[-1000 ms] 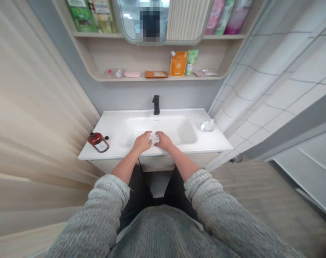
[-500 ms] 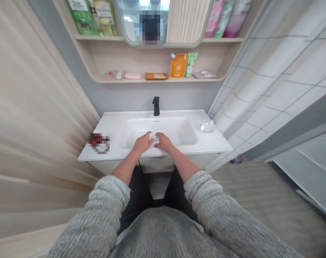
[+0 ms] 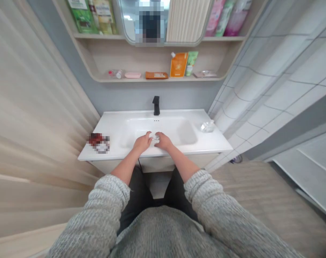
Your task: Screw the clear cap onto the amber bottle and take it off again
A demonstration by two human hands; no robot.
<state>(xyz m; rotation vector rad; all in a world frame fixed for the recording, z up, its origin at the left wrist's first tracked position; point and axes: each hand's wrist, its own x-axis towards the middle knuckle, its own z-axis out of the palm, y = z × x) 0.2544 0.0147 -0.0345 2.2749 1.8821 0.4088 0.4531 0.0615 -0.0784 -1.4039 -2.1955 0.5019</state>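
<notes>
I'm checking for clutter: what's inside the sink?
The sink shows white inside; the left hand and right hand, with a clear item between them, hide what lies beneath.

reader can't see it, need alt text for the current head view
A person's right hand holds a small clear thing over a white sink, the left hand open close beside it. Behind stands a black faucet, below a shelf bearing an orange pouch; crumpled clear plastic lies at right.
</notes>
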